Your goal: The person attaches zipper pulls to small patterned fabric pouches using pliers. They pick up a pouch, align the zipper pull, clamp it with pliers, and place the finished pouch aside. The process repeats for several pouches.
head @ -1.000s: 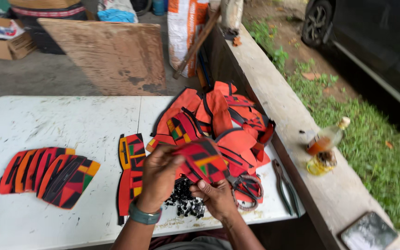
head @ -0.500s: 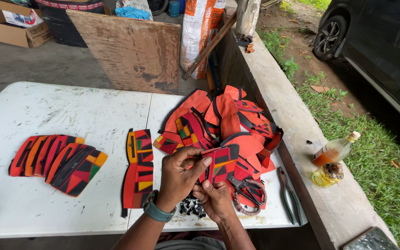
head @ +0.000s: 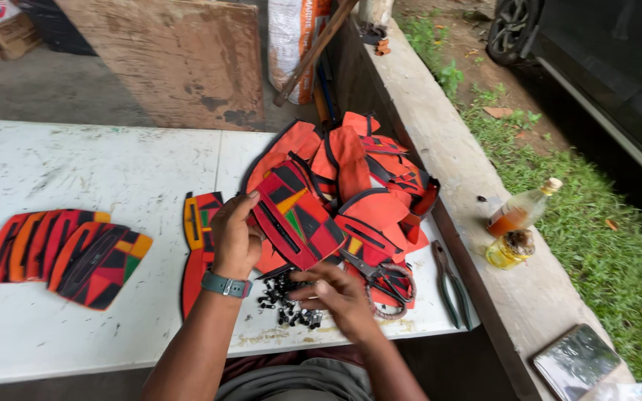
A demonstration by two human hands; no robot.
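Fingertips of right hand (head: pixel 336 293) hide among black pieces (head: pixel 287 303).

On the tabletop (head: pixel 76 171), a heap of fabric pieces (head: pixel 358 178) sits at the right; a fanned row (head: pixel 61 252) lies left, scissors (head: pixel 380 278) and pliers (head: pixel 451 286) nearer.

We have a single view, worn on the head, looking steeply down and forward over the white table (head: pixel 76 171) from close above the forearms. To the right it takes in the concrete ledge (head: pixel 455 163) and grass (head: pixel 581 223); no second view overlaps it.
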